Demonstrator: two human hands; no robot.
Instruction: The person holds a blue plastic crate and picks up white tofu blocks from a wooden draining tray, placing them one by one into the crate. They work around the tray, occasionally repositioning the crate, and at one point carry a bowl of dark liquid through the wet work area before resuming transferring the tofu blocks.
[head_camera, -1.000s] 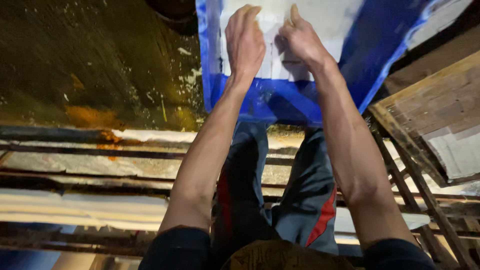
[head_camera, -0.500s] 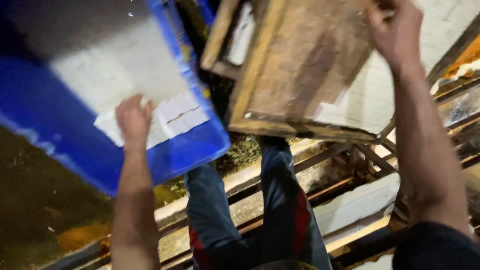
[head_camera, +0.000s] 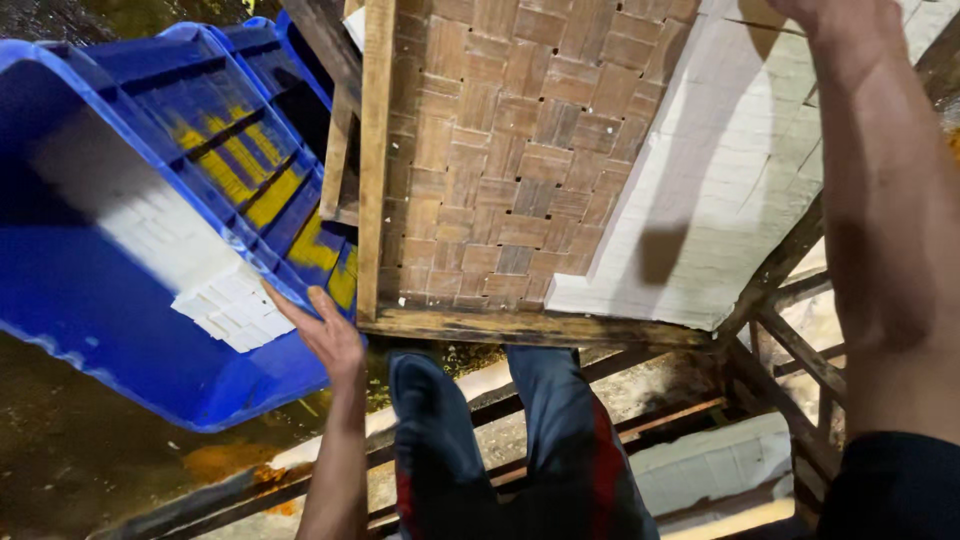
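My left hand (head_camera: 328, 335) rests with spread fingers against the near rim of a tilted blue plastic crate (head_camera: 110, 330). A white woven-textured sheet (head_camera: 175, 255) lies inside the crate. My right arm reaches up the right side, and my right hand (head_camera: 835, 15) is cut off by the top edge. It is over a white sheet (head_camera: 720, 190) that lies on a woven bamboo tray with a wooden frame (head_camera: 500, 160). I cannot see its fingers.
More blue crates (head_camera: 270, 60) are stacked behind the first. My legs in blue trousers with a red stripe (head_camera: 560, 450) stand on a rack of wooden and metal bars (head_camera: 790, 350). The dark wet floor (head_camera: 70, 470) lies at lower left.
The view has swung right and closer. The blue crate now sits further left, and the bamboo tray fills the middle. My left hand has slid from the white sheet to the crate's rim.
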